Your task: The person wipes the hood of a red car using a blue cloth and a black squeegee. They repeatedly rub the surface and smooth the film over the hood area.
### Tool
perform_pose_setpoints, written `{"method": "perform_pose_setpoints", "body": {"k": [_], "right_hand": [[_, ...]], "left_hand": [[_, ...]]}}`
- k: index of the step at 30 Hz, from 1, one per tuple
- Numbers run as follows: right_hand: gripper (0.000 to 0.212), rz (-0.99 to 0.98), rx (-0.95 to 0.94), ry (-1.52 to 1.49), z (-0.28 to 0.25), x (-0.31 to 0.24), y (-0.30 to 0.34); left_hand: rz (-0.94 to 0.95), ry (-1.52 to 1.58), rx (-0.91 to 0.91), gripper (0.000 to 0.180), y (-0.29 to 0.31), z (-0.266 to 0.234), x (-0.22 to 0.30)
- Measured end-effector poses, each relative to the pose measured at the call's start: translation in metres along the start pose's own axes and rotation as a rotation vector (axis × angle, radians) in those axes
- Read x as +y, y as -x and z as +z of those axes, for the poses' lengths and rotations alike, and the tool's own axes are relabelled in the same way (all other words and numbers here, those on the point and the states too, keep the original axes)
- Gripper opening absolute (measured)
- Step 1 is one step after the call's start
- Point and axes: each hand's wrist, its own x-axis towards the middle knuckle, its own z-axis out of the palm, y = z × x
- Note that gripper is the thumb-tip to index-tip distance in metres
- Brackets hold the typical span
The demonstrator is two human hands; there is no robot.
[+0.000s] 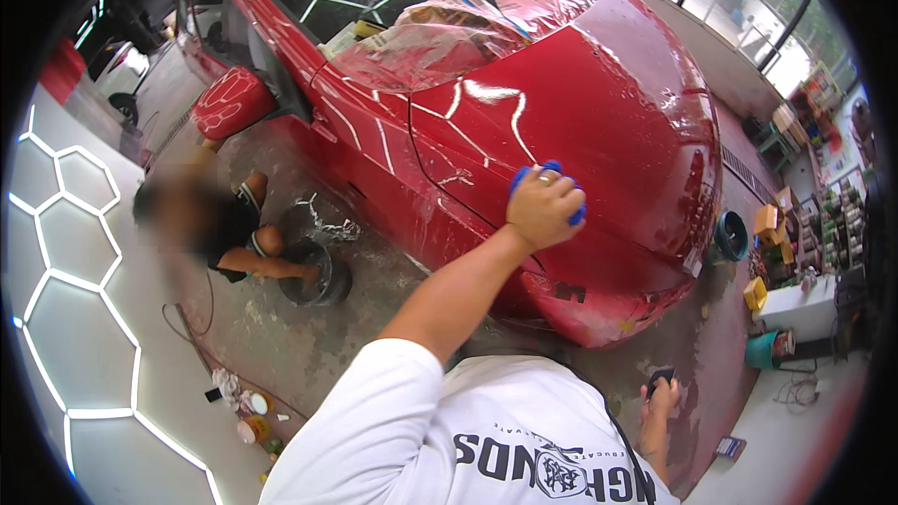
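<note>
My left hand [545, 206] is closed over a bright blue pad [517, 180], possibly a sponge or cloth, whose edges show past my fingers. It rests against the wet, glossy red panel of the car [599, 122], near the car's front corner. Lower down on the right, my right hand [660, 398] hangs beside my body, its fingers around a small dark pad-like object [661, 377]; its exact kind is unclear. Crumpled printed paper and clear plastic sheeting [468, 28] cover the base of the windshield.
At left, a crouching person [224, 224] has an arm in a black bucket [327, 273] near the car's side. A blue-green bucket [730, 236] stands right of the car. Bottles and boxes [832, 215] line the right side; a hose [192, 337] lies on the left floor.
</note>
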Motion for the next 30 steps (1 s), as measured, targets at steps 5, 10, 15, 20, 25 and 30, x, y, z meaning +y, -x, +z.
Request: {"method": "perform_pose_setpoints", "body": {"k": [5, 10, 15, 20, 25, 30], "right_hand": [[0.058, -0.329, -0.336, -0.108, 0.106, -0.100, -0.018], [0.065, -0.377, -0.646, -0.239, 0.188, -0.172, 0.055], [0.045, -0.709, -0.933, 0.063, 0.268, -0.180, 0.098], [0.042, -1.868, -0.665, 0.749, 0.339, -0.178, 0.149], [0.050, -2.193, -0.795, 1.020, 0.306, -0.165, 0.056], [0.055, -2.299, -0.819, 1.136, 0.360, -0.193, 0.105]], "left_hand": [[-0.040, 0.015, -0.182, 0.029, -0.009, 0.048, 0.054], [0.088, -0.057, -0.133, 0.035, -0.013, -0.003, 0.003], [-0.118, -0.280, -0.108, 0.036, -0.023, -0.069, -0.084], [-0.203, -0.457, -0.099, 0.038, -0.036, -0.109, -0.172], [-0.325, -0.424, 0.122, 0.036, -0.017, -0.128, -0.216], [-0.296, -0.459, 0.201, 0.033, -0.014, -0.123, -0.215]]}}
